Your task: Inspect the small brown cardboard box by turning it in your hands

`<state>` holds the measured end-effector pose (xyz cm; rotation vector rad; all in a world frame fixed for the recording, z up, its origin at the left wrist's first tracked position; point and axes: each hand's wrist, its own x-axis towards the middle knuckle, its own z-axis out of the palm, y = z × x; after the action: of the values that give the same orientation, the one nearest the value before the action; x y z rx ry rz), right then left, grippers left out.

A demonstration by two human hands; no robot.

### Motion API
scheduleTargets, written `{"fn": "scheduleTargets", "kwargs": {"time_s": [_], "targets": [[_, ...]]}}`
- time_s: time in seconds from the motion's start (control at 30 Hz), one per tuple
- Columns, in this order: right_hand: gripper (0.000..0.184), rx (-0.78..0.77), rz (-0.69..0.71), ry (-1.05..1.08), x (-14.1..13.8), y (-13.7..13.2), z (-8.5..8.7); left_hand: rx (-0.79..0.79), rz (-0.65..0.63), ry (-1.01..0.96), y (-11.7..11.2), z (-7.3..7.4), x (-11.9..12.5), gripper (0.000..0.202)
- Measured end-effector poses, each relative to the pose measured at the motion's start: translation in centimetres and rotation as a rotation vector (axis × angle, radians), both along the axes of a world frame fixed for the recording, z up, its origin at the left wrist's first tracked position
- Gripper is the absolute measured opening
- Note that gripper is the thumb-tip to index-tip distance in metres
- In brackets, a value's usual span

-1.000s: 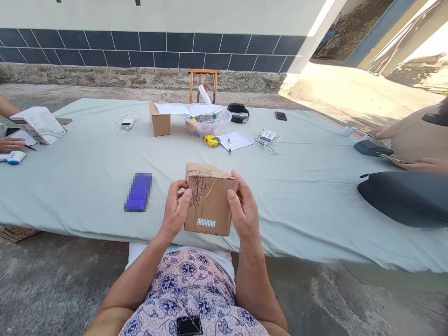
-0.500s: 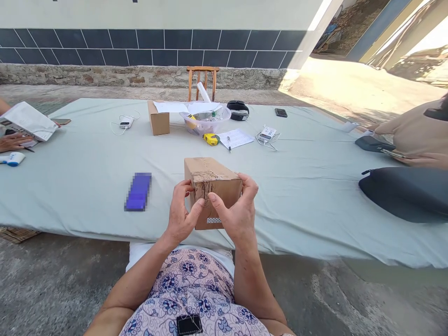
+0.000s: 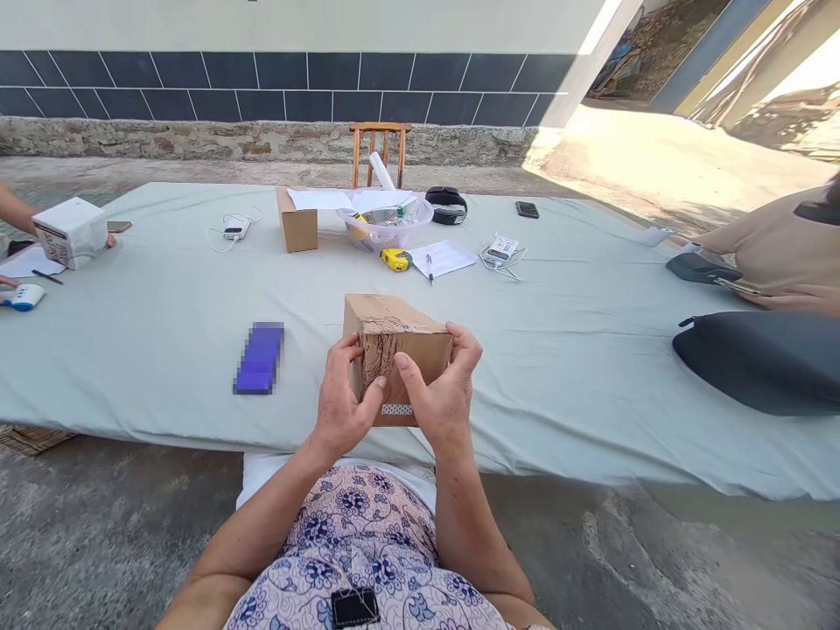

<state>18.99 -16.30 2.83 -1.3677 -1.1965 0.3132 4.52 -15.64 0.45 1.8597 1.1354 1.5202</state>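
Note:
Between my two hands is a brown cardboard box point(image 3: 420, 367), at the near edge of the cloth-covered table. Wrinkled tape runs over its top and down the side facing me. My left hand point(image 3: 349, 394) grips its left side, thumb against the near face. On the opposite side, my right hand point(image 3: 446, 385) holds the right edge, its thumb also pressed on the near face. The fingertips behind the box are partly hidden. To the left of the box lies a blurred blue-purple rectangular item point(image 3: 260, 359), untouched.
Beyond the box are a tape measure point(image 3: 396, 260), a paper with a pen point(image 3: 444, 259), a plastic basket point(image 3: 387, 234) and another cardboard box point(image 3: 299, 229). A black case point(image 3: 761, 360) lies at right. People sit at both sides; the left one handles a white box point(image 3: 75, 229).
My hands and the cardboard box have barely shifted; my thumbs sit slightly further apart. At left, the other person's white box has turned and been lowered toward the table.

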Motion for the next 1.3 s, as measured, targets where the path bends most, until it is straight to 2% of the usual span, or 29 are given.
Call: {"fn": "scheduleTargets", "kwargs": {"time_s": [0.23,0.4,0.6,0.73,0.87,1.0,1.2,1.3], "targets": [[0.070,-0.002,-0.028,0.019,-0.42,0.05,0.21,0.017,-0.005,0.039,0.09,0.15,-0.40,0.035],[0.067,0.033,0.022,0.026,-0.57,-0.01,0.03,0.037,0.024,0.035,-0.02,0.26,-0.49,0.037],[0.069,0.021,-0.025,0.032,-0.64,-0.04,0.15,0.053,0.027,0.038,-0.07,0.29,-0.40,0.037],[0.067,0.016,0.031,0.036,-0.45,-0.03,0.00,0.014,0.025,0.018,0.04,0.23,-0.59,0.032],[0.063,0.055,0.023,0.048,-0.57,0.08,0.01,0.073,0.036,0.035,0.00,0.37,-0.63,0.034],[0.065,0.031,-0.003,0.061,-0.58,0.17,0.11,0.094,0.042,0.047,-0.02,0.31,-0.57,0.033],[0.062,0.010,0.115,0.048,0.04,-0.23,-0.15,0.020,0.030,0.000,0.14,0.13,-0.81,0.034],[0.063,0.033,0.093,0.009,0.00,-0.16,-0.47,0.028,0.038,-0.015,0.17,0.02,-0.81,0.035]]}}
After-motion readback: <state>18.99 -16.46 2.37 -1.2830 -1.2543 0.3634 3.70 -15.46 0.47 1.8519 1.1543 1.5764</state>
